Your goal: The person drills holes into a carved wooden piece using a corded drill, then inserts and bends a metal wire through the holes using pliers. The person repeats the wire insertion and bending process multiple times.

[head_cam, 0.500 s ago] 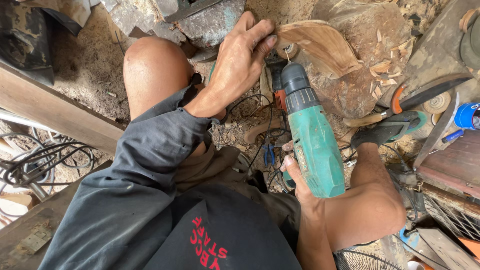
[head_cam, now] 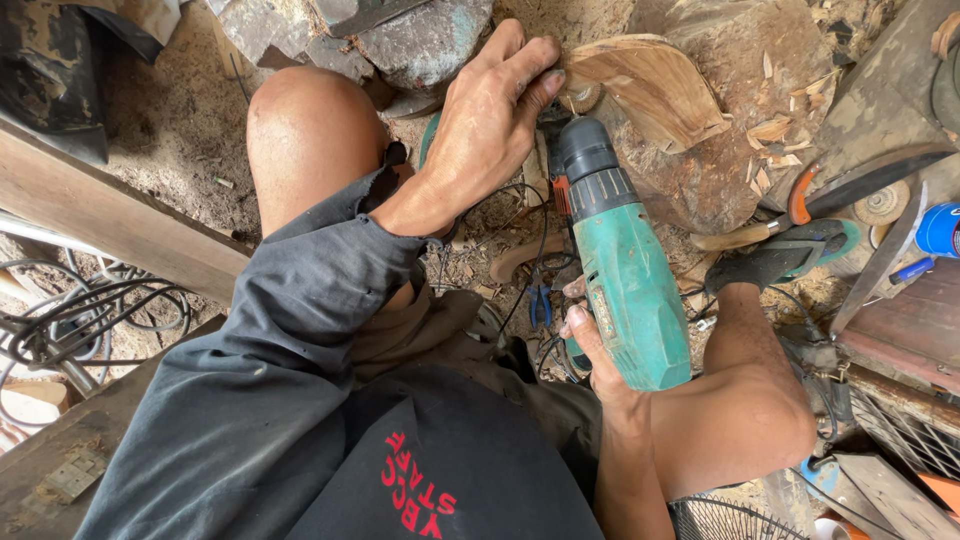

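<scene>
In the head view, the right grip is closing around the handle of a green drill, whose chuck is pointing away from it. Just beyond the chuck, the left grip is pinching a curved wooden piece lying on a stump.

A small pale label strip is showing on the green drill's side; red lettering is sitting on the black shirt below it.

Right hand gripping green drill, chuck pointing at carved wood piece, left hand steadying wood, tree stump beneath, wood chips around
</scene>
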